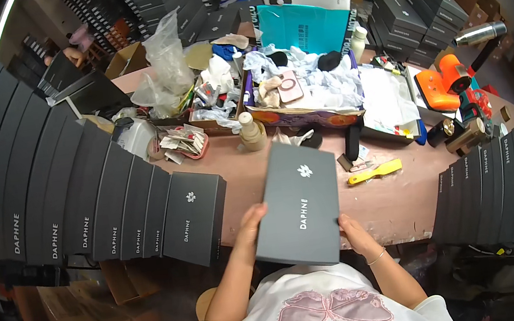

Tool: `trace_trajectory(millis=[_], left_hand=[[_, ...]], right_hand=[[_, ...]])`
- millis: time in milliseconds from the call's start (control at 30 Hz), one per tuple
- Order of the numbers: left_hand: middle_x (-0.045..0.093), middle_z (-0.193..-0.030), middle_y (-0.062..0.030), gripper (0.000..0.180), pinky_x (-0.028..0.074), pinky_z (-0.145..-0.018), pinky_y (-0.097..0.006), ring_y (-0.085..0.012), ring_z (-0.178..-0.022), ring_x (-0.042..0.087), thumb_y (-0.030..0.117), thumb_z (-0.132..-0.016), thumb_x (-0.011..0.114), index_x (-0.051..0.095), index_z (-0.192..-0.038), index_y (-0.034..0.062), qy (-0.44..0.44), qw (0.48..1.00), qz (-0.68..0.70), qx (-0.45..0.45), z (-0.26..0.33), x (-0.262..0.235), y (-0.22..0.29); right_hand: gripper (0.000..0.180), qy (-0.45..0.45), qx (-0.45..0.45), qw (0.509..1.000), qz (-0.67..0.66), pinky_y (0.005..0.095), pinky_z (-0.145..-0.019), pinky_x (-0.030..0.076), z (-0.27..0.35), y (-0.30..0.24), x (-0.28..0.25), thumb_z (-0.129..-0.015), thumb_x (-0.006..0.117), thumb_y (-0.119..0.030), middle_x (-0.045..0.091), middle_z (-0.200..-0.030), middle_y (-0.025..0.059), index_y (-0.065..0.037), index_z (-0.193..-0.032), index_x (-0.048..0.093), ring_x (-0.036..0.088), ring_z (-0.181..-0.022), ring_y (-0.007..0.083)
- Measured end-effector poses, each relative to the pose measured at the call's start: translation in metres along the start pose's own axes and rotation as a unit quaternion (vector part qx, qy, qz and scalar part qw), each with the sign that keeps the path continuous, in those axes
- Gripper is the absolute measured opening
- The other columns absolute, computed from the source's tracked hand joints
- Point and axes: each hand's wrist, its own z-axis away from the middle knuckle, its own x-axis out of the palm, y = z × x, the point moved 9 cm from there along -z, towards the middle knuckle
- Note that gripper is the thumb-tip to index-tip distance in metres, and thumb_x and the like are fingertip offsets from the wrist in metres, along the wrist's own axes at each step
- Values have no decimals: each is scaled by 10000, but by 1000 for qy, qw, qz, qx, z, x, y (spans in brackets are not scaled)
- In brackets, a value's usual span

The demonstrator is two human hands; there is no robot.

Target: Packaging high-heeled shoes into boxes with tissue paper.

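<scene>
A dark grey lidded shoebox [292,227] with a small white flower emblem is held in front of me, tilted a little. My left hand [250,225] grips its left side; the fingers pass out of sight round the edge. On the opposite side my right hand [357,237] holds the lower right edge, with the fingers partly hidden by the box. To the left stands a row of matching boxes, the nearest shoebox [195,207] lying closest to my left hand. A yellow-handled brush [375,171] rests on the table right of the held box.
Stacked grey boxes [501,187] line the right table edge. Behind the held box are a cream bottle [252,133], a carton with crumpled paper [303,114] and a pink phone [290,86], and a red tray of tags [185,145]. An orange tool [439,90] stands at the right.
</scene>
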Motion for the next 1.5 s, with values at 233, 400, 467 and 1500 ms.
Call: trace_trajectory(millis=[233,400,467,1500], left_hand=[[624,-873,-141,230,489,-712,-332,-311,-764,600,132,-868,640,511,-985,-17,25,858,-483,174,76,-15,142],[572,-1023,-230,397,442,-831,-470,-409,-970,542,152,-827,657,510,-1145,-35,102,649,-724,212,14,-102,90],[462,-1284,-230,573,329,-1017,-476,-406,-1221,398,162,-813,669,443,-1307,-21,103,634,-716,273,12,-84,88],[483,-1287,-181,549,101,-1078,-625,-372,-1313,318,388,-730,725,597,-1209,151,-245,570,-721,308,-18,49,-120]], right_hand=[[421,85,-211,887,402,417,-932,404,3,-62,-1,-831,666,-284,568,-1120,185,-14,-1147,600,532,-1074,344],[236,13,-298,681,669,451,-911,357,-18,-34,82,-773,688,-232,580,-1037,133,-52,-918,640,507,-1055,296],[100,63,-347,677,647,471,-809,393,-33,-25,79,-794,623,-155,582,-871,106,-63,-786,586,530,-893,309],[791,291,-249,860,337,381,-893,454,15,-111,-89,-772,554,22,565,-1196,216,-55,-1470,189,575,-1080,331]])
